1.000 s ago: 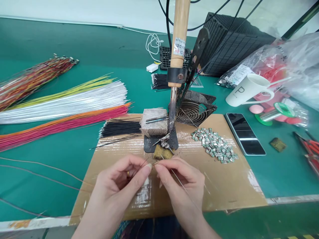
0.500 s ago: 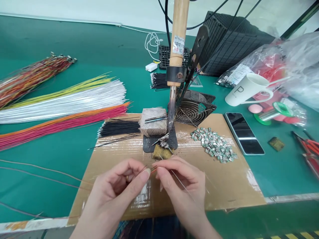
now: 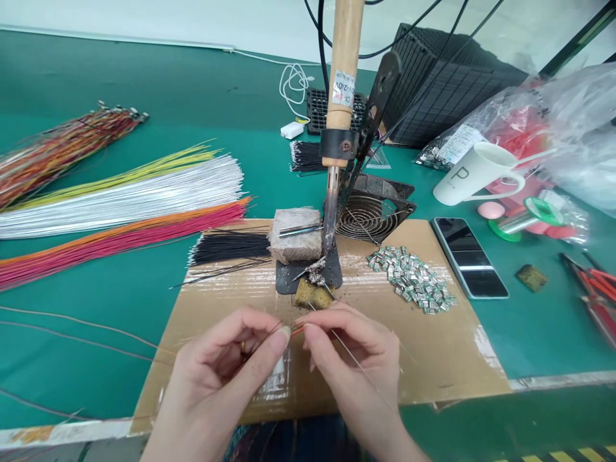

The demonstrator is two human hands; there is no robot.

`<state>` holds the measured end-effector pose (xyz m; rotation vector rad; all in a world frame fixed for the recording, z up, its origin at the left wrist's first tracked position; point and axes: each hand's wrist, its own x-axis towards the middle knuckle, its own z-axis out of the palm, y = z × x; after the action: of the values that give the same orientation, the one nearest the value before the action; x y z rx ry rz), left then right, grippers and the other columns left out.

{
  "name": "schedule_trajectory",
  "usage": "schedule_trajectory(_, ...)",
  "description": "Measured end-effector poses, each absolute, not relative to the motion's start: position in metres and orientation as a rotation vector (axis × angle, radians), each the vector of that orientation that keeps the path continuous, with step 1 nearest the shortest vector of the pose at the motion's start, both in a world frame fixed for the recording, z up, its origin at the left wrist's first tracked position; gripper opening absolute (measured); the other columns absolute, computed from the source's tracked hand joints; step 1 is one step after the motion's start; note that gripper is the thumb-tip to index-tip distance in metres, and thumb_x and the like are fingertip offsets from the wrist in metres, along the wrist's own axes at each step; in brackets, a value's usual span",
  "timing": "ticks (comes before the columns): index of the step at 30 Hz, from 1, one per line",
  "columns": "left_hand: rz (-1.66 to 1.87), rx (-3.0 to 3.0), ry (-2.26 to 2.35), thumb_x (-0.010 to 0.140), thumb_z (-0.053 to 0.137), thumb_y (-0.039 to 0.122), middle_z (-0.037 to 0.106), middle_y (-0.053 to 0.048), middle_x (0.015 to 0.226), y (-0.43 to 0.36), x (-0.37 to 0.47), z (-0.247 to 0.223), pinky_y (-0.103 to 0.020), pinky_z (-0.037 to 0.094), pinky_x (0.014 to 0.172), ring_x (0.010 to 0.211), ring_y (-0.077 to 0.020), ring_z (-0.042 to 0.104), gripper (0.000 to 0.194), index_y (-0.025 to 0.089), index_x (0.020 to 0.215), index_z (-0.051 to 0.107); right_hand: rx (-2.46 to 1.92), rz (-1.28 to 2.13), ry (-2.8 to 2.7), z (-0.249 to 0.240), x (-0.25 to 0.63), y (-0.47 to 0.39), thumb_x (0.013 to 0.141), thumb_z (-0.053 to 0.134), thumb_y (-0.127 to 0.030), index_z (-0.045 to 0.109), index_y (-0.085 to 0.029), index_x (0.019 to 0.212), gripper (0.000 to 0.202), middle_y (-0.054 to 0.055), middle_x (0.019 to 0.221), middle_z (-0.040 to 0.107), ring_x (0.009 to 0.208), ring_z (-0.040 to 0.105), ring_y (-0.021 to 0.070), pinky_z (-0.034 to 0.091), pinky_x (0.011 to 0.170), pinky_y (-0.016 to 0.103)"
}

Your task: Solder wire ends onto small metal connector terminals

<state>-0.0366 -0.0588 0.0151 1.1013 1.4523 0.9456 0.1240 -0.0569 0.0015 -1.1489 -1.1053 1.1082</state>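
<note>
Thin wires (image 3: 298, 328), one of them orange-red, run between my two hands above the cardboard sheet. My left hand (image 3: 240, 366) pinches their left part between thumb and index finger. Thumb and index finger of my right hand (image 3: 349, 353) close on the other part, and a thin solder-like strand (image 3: 357, 363) passes through this hand. Just beyond the fingertips lies a yellow-brown sponge (image 3: 312, 295). Above it, a soldering iron (image 3: 332, 199) points downward in its stand, its tip beside a pale block (image 3: 297, 236) with metal rods on top.
Black wires (image 3: 231, 248) and small circuit boards (image 3: 418, 281) lie on the cardboard (image 3: 433, 359). Pink wires (image 3: 120, 246) and white wires (image 3: 144, 192) are at the left. A fan (image 3: 373, 215) is behind; a phone (image 3: 470, 256), mug (image 3: 474, 173) and pliers (image 3: 597, 289) are at the right.
Both hands keep their pinches. The right hand has shifted very slightly right, and the wires between the fingertips show a little more.
</note>
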Motion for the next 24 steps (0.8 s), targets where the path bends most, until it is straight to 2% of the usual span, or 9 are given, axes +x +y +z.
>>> schedule_trajectory(14, 0.922, 1.004, 1.453, 0.077, 0.086, 0.058, 0.062, 0.0, 0.066, -0.0579, -0.0312, 0.0218, -0.012, 0.044, 0.053, 0.061, -0.0114, 0.053, 0.036, 0.024, 0.072, 0.074, -1.053, 1.008, -1.182, 0.0003, 0.1281, -0.0569, 0.087, 0.075, -0.009, 0.084, -0.023, 0.089, 0.017, -0.001, 0.071, 0.073, 0.061, 0.063, 0.0106, 0.053, 0.06, 0.021)
schedule_trajectory(24, 0.944, 1.006, 1.402, 0.079, 0.085, 0.052, 0.065, -0.001, 0.067, -0.0584, -0.0315, 0.0204, -0.012, 0.045, 0.054, 0.061, -0.0112, 0.055, 0.029, 0.024, 0.075, 0.076, -1.072, 0.973, -1.192, -0.0018, 0.1289, -0.0587, 0.083, 0.075, -0.004, 0.082, -0.022, 0.085, 0.019, -0.002, 0.073, 0.073, 0.063, 0.063, 0.0099, 0.053, 0.06, 0.02)
